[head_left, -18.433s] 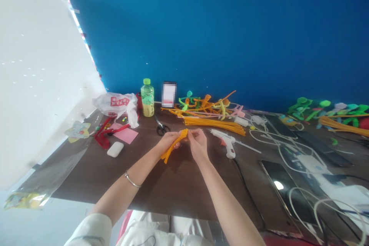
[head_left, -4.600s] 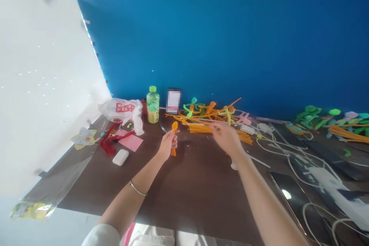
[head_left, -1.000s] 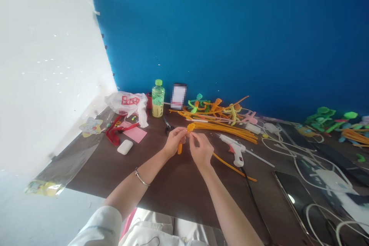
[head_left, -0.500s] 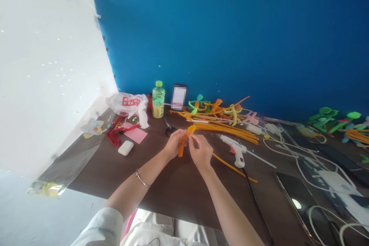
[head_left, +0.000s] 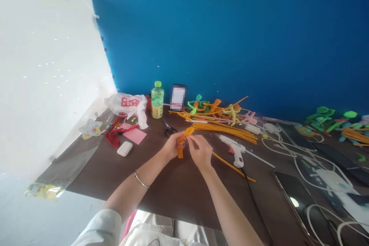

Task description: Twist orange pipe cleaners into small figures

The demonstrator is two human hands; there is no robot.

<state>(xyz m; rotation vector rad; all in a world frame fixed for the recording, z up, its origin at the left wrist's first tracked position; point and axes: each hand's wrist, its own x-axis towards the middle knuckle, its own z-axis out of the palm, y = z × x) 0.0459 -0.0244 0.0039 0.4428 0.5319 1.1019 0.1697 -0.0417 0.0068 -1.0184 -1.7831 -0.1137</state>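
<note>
My left hand [head_left: 172, 147] is wrapped round a bundle of orange pipe cleaners [head_left: 180, 153], whose even ends stick out below the fingers. At its top the bundle has a twisted, rounded knob [head_left: 189, 130]. Close by, my right hand [head_left: 201, 151] pinches at the side of this piece, thumb and index finger together; its fingertips partly cover the spot. A long orange pipe cleaner [head_left: 234, 168] runs out to the right from behind my right hand; whether it joins the bundle is hidden. Loose orange pipe cleaners [head_left: 227, 130] lie just beyond both hands.
A white glue gun [head_left: 236, 150] lies right of my hands, its black cord trailing forward. Scissors [head_left: 168, 128], a bottle [head_left: 157, 100], a propped phone [head_left: 178, 98] and pipe-cleaner figures [head_left: 216, 105] stand or lie behind. Right are cables and a dark phone [head_left: 300, 201]; left, a white case [head_left: 125, 148].
My left fingers have shifted slightly on the orange bundle, showing more of its twisted upper part. My right hand keeps its pinch nearly in place. The whole view has drifted a little.
</note>
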